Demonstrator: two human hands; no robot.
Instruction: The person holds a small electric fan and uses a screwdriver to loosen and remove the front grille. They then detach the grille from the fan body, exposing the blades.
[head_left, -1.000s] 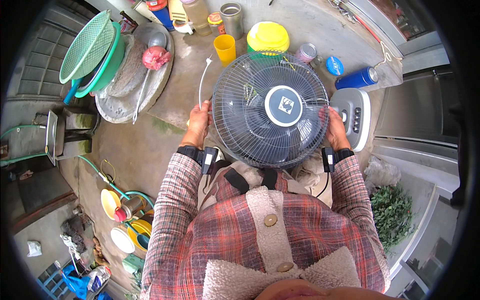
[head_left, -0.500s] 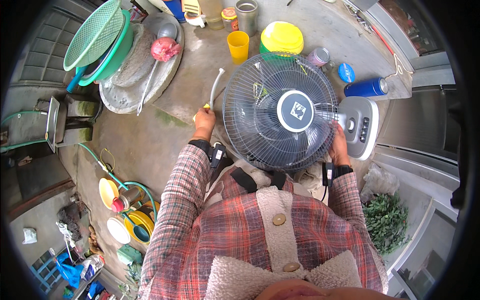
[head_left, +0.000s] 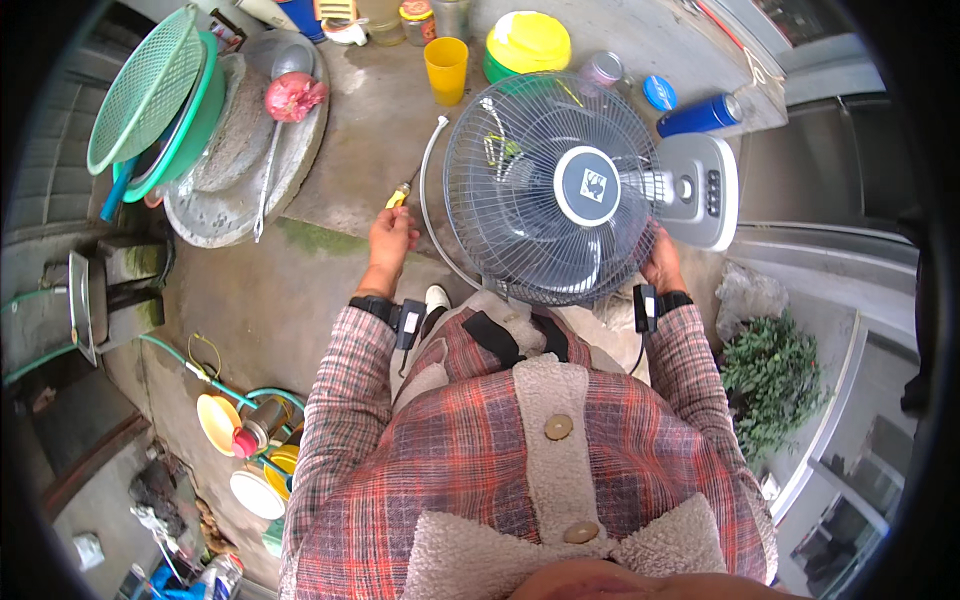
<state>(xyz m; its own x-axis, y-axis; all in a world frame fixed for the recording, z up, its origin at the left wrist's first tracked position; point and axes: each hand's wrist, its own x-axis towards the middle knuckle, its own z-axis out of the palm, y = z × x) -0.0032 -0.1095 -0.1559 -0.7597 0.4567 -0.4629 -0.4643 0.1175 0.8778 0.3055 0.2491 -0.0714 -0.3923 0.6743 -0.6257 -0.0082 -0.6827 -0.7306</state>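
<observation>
In my left hand (head_left: 390, 248) is a slim tool with a yellow handle (head_left: 398, 196) and a thin metal shaft, which looks like a screwdriver. The fingers are closed round its handle. A grey and white electric fan (head_left: 587, 187) lies in front of me, its round wire guard nearest my body and its white base (head_left: 698, 190) to the right. My right hand (head_left: 662, 265) is at the guard's lower right rim, its fingers partly hidden behind the wires. A white curved strip (head_left: 428, 190) runs along the guard's left side, apart from my left hand.
Beyond the fan stand a yellow cup (head_left: 446, 72), a yellow-lidded green container (head_left: 528, 45) and a blue flask (head_left: 700, 116). A round stone slab (head_left: 215, 215) and green baskets (head_left: 145, 95) are at the far left. A leafy plant (head_left: 768, 385) is at the right.
My left hand has drawn away from the white strip, showing more of the yellow-handled tool. The whole scene has shifted up and left in view. My right hand stays at the guard.
</observation>
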